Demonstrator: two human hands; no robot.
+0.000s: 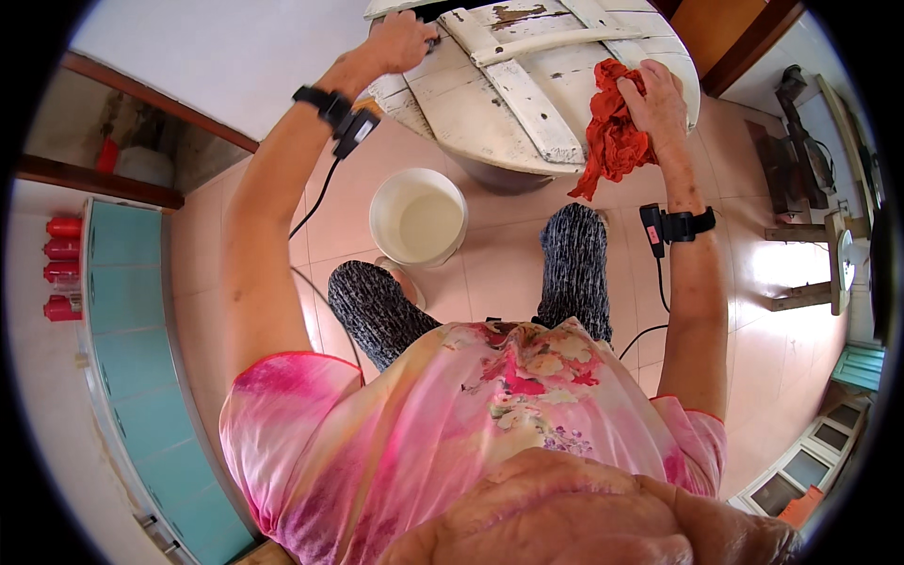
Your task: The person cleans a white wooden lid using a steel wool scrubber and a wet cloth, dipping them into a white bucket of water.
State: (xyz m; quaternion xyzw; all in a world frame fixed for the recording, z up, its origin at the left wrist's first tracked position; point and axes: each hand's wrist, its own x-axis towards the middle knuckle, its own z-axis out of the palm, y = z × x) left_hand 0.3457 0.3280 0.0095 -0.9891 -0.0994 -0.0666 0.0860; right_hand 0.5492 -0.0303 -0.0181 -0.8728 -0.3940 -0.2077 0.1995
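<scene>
A round wooden lid (480, 106) with worn white paint, cross battens and a wooden bar handle (558, 44) covers a large dark vessel (505, 180). A dark gap (434, 10) shows at the lid's far left. My left hand (401, 44) is curled over the lid's left part, its fingers closed on a small dark object (432, 44), blurred and partly hidden. At the lid's right edge my right hand (658, 102) grips a crumpled red cloth or thin bag (616, 134), which hangs over the rim.
On the pink tiled floor, a white bucket (381, 219) with pale contents stands near my left foot. Teal cabinets (134, 296) line the left side. A wooden stool (838, 261) lies on its side at right. Cables (321, 201) run from both wrist devices.
</scene>
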